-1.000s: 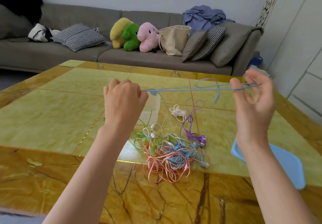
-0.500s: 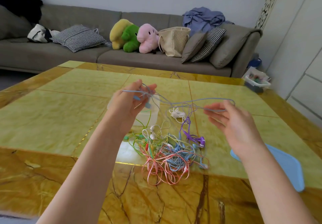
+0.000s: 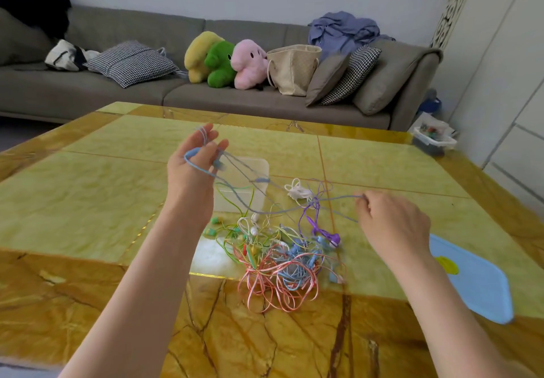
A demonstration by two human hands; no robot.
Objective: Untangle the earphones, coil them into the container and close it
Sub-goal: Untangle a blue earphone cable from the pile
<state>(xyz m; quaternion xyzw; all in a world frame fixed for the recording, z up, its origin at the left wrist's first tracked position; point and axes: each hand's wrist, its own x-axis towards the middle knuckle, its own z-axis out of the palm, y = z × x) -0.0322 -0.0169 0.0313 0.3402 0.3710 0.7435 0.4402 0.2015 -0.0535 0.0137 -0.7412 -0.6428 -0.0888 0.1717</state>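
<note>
My left hand (image 3: 194,165) is raised above the table with a light blue earphone cable (image 3: 265,211) looped around its fingers and thumb. The cable sags to the right, where my right hand (image 3: 391,221) pinches it between curled fingers. Below both hands lies a tangled pile of earphones (image 3: 279,257) in pink, blue, green, white and purple. A clear plastic container (image 3: 247,183) stands open just behind the pile, partly hidden by my left hand. Its light blue lid (image 3: 477,283) lies flat at the right.
A small coil of white earphones (image 3: 298,192) lies beyond the pile. The yellow-green marble table (image 3: 88,195) spreads wide to the left. A grey sofa (image 3: 147,95) with cushions, plush toys and a bag stands behind. A small box (image 3: 432,140) sits on the floor at the right.
The blue cable was stretched taut between both hands. My right hand has come down and inward, and the cable is now wound around my left hand's fingers and hangs slack.
</note>
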